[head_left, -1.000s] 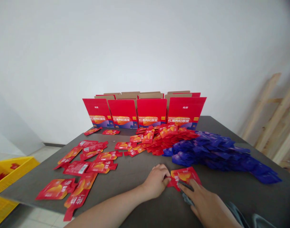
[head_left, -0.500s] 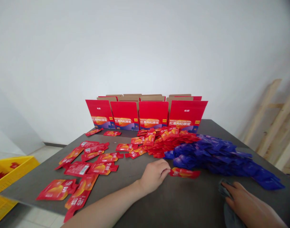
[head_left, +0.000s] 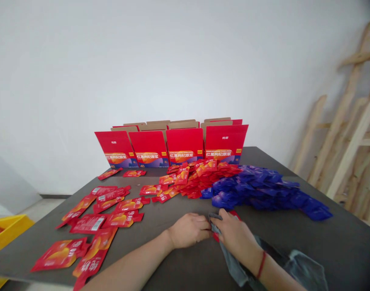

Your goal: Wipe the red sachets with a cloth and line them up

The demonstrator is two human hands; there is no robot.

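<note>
My left hand (head_left: pixel 189 230) is closed, its fingertips pinching the left end of a red sachet (head_left: pixel 235 214) low over the front middle of the table. Most of that sachet is hidden; red bits of it show around my right hand (head_left: pixel 237 237). The right fingers are closed on a grey-blue cloth (head_left: pixel 233 264), bunched against the sachet and trailing back under the wrist. Just beyond the hands lie a heap of red sachets (head_left: pixel 199 178) and a heap of blue sachets (head_left: pixel 257 188).
Several red cartons (head_left: pixel 185 141) with raised flaps stand in rows at the back of the dark table (head_left: pixel 160 210). Larger red pouches (head_left: pixel 60 254) lie scattered at left. A yellow crate (head_left: pixel 11 230) is beyond the left edge; wooden frames (head_left: pixel 345 141) lean at right.
My right hand has come leftward with the cloth, from the right side of the table onto the red sachet beside my left hand. The camera view has shifted slightly right.
</note>
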